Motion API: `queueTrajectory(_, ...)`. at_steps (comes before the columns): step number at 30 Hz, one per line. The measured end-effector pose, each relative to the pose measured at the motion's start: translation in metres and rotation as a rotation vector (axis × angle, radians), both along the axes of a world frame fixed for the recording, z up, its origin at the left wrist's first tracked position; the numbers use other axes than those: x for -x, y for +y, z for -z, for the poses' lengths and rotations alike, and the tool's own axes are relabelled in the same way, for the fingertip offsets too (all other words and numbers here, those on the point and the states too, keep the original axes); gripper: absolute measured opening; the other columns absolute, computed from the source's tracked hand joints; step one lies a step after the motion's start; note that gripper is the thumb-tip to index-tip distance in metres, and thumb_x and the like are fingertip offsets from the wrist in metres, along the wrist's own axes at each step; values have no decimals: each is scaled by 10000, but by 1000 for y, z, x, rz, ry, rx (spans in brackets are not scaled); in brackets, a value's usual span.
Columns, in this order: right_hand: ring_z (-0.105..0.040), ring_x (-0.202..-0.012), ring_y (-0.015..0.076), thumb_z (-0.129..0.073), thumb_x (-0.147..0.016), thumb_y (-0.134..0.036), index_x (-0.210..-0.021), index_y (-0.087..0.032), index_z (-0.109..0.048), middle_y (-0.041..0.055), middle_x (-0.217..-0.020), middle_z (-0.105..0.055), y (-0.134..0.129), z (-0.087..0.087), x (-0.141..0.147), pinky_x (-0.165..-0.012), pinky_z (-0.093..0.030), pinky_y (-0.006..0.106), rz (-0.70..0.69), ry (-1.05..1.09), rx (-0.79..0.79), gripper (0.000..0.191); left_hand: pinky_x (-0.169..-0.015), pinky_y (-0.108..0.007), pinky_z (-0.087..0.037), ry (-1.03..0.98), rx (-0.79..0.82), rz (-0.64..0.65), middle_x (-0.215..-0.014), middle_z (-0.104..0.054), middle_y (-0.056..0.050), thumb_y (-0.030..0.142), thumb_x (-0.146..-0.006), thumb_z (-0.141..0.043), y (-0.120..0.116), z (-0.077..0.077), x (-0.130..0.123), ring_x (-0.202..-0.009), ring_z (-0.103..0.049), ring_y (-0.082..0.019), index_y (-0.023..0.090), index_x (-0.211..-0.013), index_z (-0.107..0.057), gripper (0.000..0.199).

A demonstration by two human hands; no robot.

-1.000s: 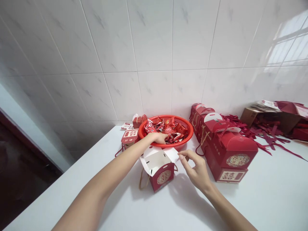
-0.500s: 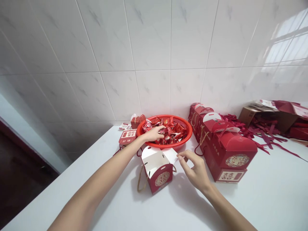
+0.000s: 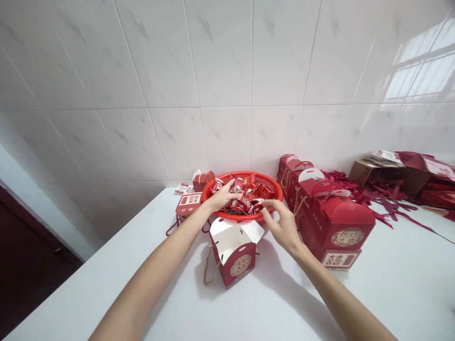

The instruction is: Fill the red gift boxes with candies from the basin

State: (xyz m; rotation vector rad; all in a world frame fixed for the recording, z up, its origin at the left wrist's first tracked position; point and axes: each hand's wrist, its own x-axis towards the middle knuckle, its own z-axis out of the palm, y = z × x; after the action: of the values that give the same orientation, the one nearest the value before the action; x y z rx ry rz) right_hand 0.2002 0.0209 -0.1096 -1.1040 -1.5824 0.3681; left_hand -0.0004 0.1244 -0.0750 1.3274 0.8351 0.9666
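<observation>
A red plastic basket (image 3: pixel 279 195) full of wrapped candies (image 3: pixel 245 203) stands against the wall. Over its left part is my left hand (image 3: pixel 222 196), its thumb and fingers apart among the candies. My right hand (image 3: pixel 280 222) is at the basket's front right edge, thumb and forefinger close together at a small white-and-red wrapper; whether they grip it is unclear. In front of the basket sits a red gift box (image 3: pixel 237 265), its white-lined flaps raised and its top open, with rope handles at its sides. Neither hand touches this box.
Closed red gift boxes (image 3: pixel 350 218) stand in a row on the right. Behind them lie dark red ribbons (image 3: pixel 387 194) and an open carton (image 3: pixel 360 173). Left of the basket are a red box (image 3: pixel 188 202) and a small candy-filled box (image 3: pixel 202 179). A tiled wall rises behind.
My right hand has left the gift box's white flap and moved up to the basket's edge. My left hand has shifted slightly among the candies, its fingers spread wider.
</observation>
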Motion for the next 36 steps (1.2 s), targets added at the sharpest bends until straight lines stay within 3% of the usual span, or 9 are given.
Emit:
queueTrajectory(3,-673,-996,277,-633,-805,-260,-1102,-194,-645,111,-1057,-736,29,-10,10,-882,-492,410,-23,-35,83,304,-666,-290,-593,-25,-6,23,-971,-726,-67,115,-654,-830,-3,-4,-2,-747,-706,-192,172,-1429,-430,874)
queueTrajectory(6,-686,-734,251,-738,-707,-263,-1129,-193,-634,47,-812,-741,54,-13,22,-684,-499,350,-59,-56,188,440,-657,-276,-596,-51,-17,27,-1012,-729,-82,133,-646,-854,-7,-7,-3,-796,-723,-206,166,-1362,-475,811)
queueTrajectory(10,-608,-553,181,-779,-634,-273,-1027,-197,-660,-57,-585,-640,69,-13,27,-563,-435,271,-88,-30,246,417,-601,-251,-590,-71,-11,4,-985,-734,-79,179,-696,-846,-8,-7,-3,-774,-729,-196,174,-1271,-513,665)
queueTrajectory(16,-607,-613,173,-698,-634,-232,-796,-189,-675,-16,-616,-655,71,-13,20,-611,-452,286,-72,97,228,169,-464,-205,-524,-66,22,-31,-745,-702,-19,259,-789,-800,-2,-3,-2,-546,-657,-128,153,-994,-583,316)
queueTrajectory(20,-607,-675,191,-691,-601,-287,-694,-206,-604,-12,-639,-645,73,-14,20,-636,-466,300,-64,209,211,151,-471,-223,-513,-65,45,-26,-701,-694,-23,315,-823,-771,-2,-3,-2,-503,-636,-126,152,-915,-567,277)
queueTrajectory(25,-656,-741,205,-680,-614,-341,-741,-206,-589,21,-754,-694,65,-22,24,-631,-510,297,-150,390,263,206,-594,-254,-560,-66,70,-16,-810,-738,-50,291,-812,-752,-1,-4,-1,-671,-711,-170,179,-889,-536,256)
queueTrajectory(29,-671,-687,211,-693,-632,-400,-779,-203,-613,45,-787,-709,55,-30,23,-551,-523,303,-238,514,349,259,-712,-343,-593,-39,108,30,-882,-759,-100,328,-848,-645,-2,-7,2,-813,-738,-239,169,-905,-594,177)
queueTrajectory(36,-701,-702,216,-783,-586,-429,-727,-213,-601,52,-774,-718,53,-32,24,-590,-547,300,-319,653,402,315,-743,-362,-592,0,99,60,-892,-761,-118,380,-874,-483,-4,-12,3,-839,-728,-254,145,-945,-665,305)
